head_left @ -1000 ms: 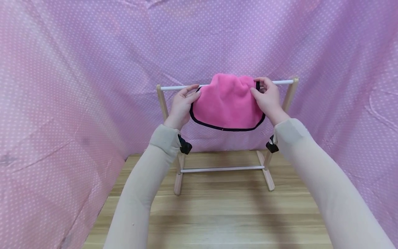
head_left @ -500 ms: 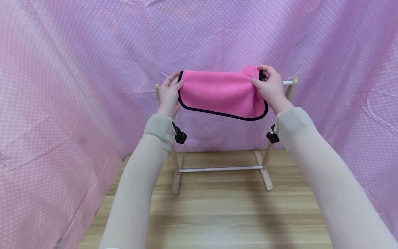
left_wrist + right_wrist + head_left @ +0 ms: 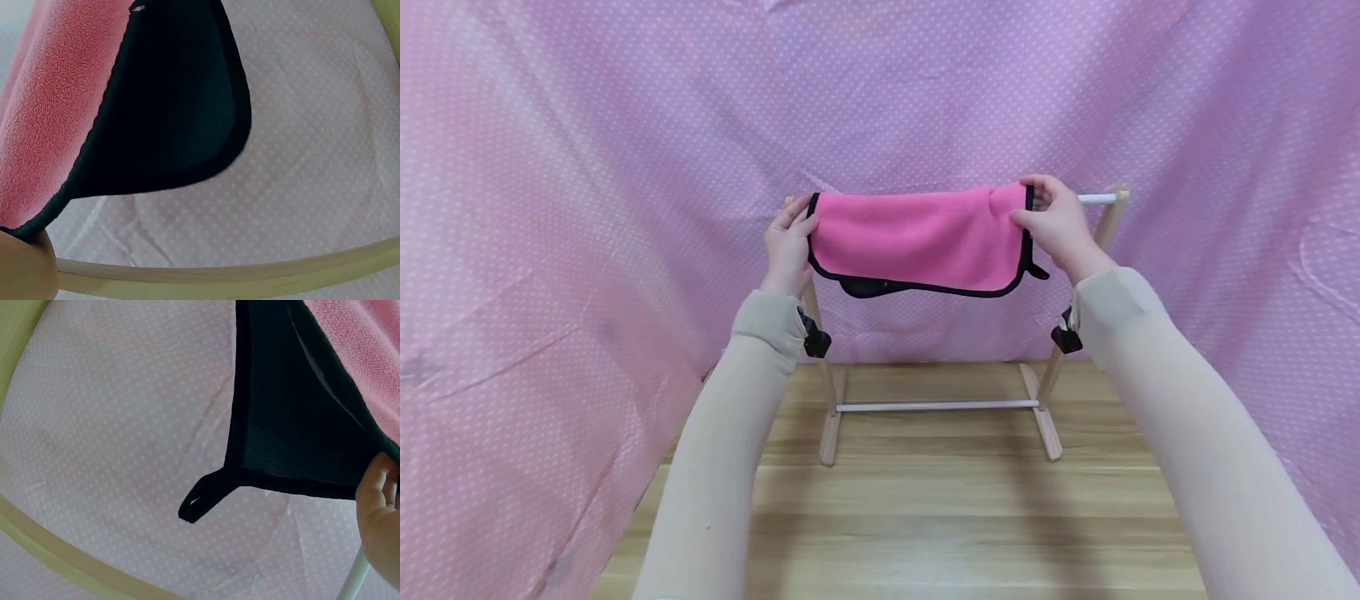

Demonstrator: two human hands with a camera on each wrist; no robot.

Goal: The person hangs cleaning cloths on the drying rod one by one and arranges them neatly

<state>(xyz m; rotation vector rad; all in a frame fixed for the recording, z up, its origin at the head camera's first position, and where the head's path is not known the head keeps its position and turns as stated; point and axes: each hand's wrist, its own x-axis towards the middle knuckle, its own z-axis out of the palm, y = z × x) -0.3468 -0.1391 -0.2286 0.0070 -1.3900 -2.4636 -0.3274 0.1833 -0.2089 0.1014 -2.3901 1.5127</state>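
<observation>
A pink towel [image 3: 917,237] with black edging is stretched across the top white rail [image 3: 1097,199] of a rack, covering most of that rail. My left hand [image 3: 787,254] pinches its left edge between thumb and fingers. At the opposite edge, my right hand [image 3: 1062,227] grips the towel near its upper corner, where the cloth is slightly puckered. Behind the pink front hangs a dark flap [image 3: 181,112], seen in the left wrist view. A black hanging loop [image 3: 201,499] sticks out from the towel's rear corner in the right wrist view.
The rack has wooden side posts [image 3: 1111,221], feet [image 3: 831,437] and a lower white bar [image 3: 936,407]. It stands on a wood-grain surface [image 3: 925,517]. Pink dotted fabric [image 3: 625,125] surrounds it at the back and sides.
My left hand has moved left, drawing the bunched towel wide and flatter. Both hands rose, then came down toward the rail. The dark rear flap and the loop now show below.
</observation>
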